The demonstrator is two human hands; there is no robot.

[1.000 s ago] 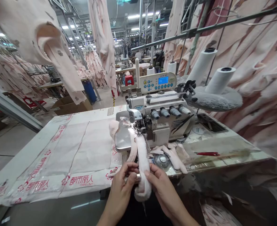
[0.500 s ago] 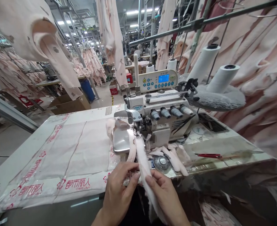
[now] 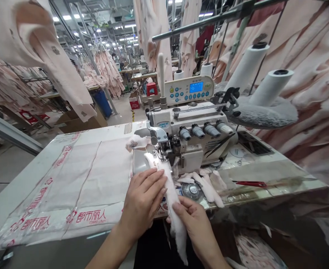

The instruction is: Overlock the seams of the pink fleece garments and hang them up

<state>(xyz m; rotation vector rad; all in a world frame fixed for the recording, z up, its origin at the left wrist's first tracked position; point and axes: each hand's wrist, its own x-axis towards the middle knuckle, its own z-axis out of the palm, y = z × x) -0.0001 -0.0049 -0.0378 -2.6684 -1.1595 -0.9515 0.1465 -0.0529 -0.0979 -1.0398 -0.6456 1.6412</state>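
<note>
A long white fleece strip (image 3: 173,194) runs from under the presser foot of an overlock sewing machine (image 3: 192,149) down towards me. My left hand (image 3: 143,198) lies over the strip's left side, close in front of the presser foot. Its fingers are stretched out on the fabric; the thumb is hidden. Lower down, my right hand (image 3: 195,220) pinches the strip's right edge between thumb and fingers. Below that pinch the strip's loose end hangs past the table edge. Behind the foot, a pale pink printed fabric piece (image 3: 138,142) rests at the machine's metal plate.
Pink fabric scraps (image 3: 209,186) and a round metal disc (image 3: 192,190) lie right of the strip. Red-handled snips (image 3: 251,184) are farther right. Thread cones (image 3: 273,89) stand behind the machine. Printed plastic sheeting (image 3: 105,179) covers the table's left side. Pink garments (image 3: 58,74) hang around.
My left hand has moved up and forward, from a pinch beside the strip to flat fingers over it near the foot. The strip's far end has swung left. My right hand still pinches lower down.
</note>
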